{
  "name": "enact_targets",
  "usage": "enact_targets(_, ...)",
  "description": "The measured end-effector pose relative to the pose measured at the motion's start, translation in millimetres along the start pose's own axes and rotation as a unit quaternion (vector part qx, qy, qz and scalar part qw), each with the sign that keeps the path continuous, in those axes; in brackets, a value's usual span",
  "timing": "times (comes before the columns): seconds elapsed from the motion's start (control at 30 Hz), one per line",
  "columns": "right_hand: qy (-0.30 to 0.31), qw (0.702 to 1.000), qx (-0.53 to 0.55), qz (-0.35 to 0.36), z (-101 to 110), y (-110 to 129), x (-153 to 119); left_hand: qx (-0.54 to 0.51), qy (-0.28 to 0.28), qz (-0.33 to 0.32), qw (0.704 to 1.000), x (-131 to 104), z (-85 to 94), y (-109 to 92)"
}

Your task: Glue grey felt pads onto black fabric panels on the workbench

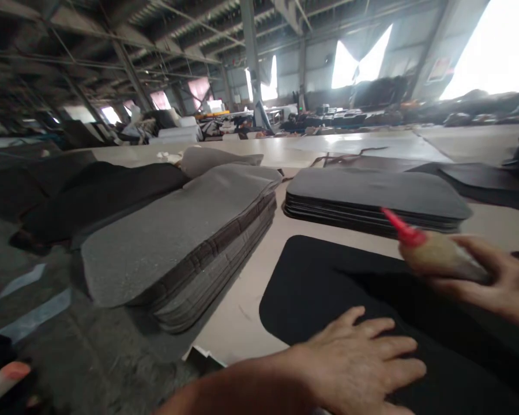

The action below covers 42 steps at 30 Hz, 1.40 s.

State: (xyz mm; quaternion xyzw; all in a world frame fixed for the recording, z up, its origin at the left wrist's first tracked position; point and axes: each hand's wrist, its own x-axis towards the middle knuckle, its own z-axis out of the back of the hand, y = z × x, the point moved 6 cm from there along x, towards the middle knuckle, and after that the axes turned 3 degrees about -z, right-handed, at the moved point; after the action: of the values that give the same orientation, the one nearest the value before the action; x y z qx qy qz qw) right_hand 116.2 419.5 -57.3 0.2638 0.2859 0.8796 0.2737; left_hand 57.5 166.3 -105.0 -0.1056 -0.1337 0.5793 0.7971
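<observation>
Nearest, the person's left grip (pixel 358 357) is released, a bare hand with its fingers spread and palm down over the black sheet (pixel 320 288), which lies flat with rounded corners on the pale surface (pixel 242 294). To its right, the right grip (pixel 510 282) is closed around a yellowish bottle (pixel 436 253), held tilted above the sheet with its red nozzle (pixel 409 230) pointing up and to the left; a dark shadow falls across the sheet below. Low at the left, a pale rod-like object (pixel 4 377) with an orange end shows only in part, and two whitish strips (pixel 38 317) lie on the grey floor (pixel 90 357). Left of the sheet, a thick stack of grey pieces (pixel 168 242) juts past the edge of the surface. Just beyond the sheet sits a neat stack of dark grey pads (pixel 372 190) with rounded corners, and the nozzle tip overlaps its front side in view, though whether they touch cannot be told. Farther back come black material (pixel 125 193) at the left, a shiny pale stretch of surface, white rolls (pixel 179 134), an upright post (pixel 251 63) and bright windows (pixel 493 52) under ceiling beams
</observation>
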Motion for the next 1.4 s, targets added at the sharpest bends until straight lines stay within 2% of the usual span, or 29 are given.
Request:
enact_targets(0.1, 0.154, 0.987, 0.022, 0.044, -45, 44, -19, -0.002, 0.001, 0.003, 1.0, -1, -1.4, -1)
enact_targets(0.17, 0.22, 0.973, 0.022, 0.06, -65, 69, -31, 0.003, -0.006, 0.0, 1.0, -2, -1.0, 0)
enact_targets(0.23, 0.257, 0.964, 0.027, 0.066, -76, 84, -37, 0.022, -0.024, -0.011, 0.999, -3, 0.8, -1)
enact_targets(0.3, 0.261, 0.963, 0.025, 0.067, -81, 90, -39, 0.055, -0.045, -0.025, 0.997, -4, 2.9, -1)
enact_targets(0.47, 0.212, 0.975, 0.037, 0.046, -84, 86, -33, 0.108, -0.064, -0.044, 0.991, -5, 1.3, -1)
enact_targets(0.6, 0.228, 0.969, 0.096, -0.001, -88, 86, -32, 0.095, -0.068, -0.04, 0.992, -5, -3.2, 1)
enact_targets(0.77, 0.253, 0.959, 0.122, -0.02, -89, 99, -35, 0.074, -0.064, -0.043, 0.994, -1, -3.6, 1)
enact_targets(1.03, 0.272, 0.953, 0.093, 0.096, -99, 140, -46, 0.03, -0.032, -0.058, 0.997, 6, -0.5, 2)
enact_targets(1.17, 0.26, 0.953, 0.074, 0.137, -106, 149, -47, 0.006, -0.023, -0.075, 0.997, 9, -3.0, 2)
enact_targets(1.4, 0.257, 0.947, 0.057, 0.184, -105, 155, -45, -0.009, -0.001, -0.065, 0.998, 11, -5.3, 5)
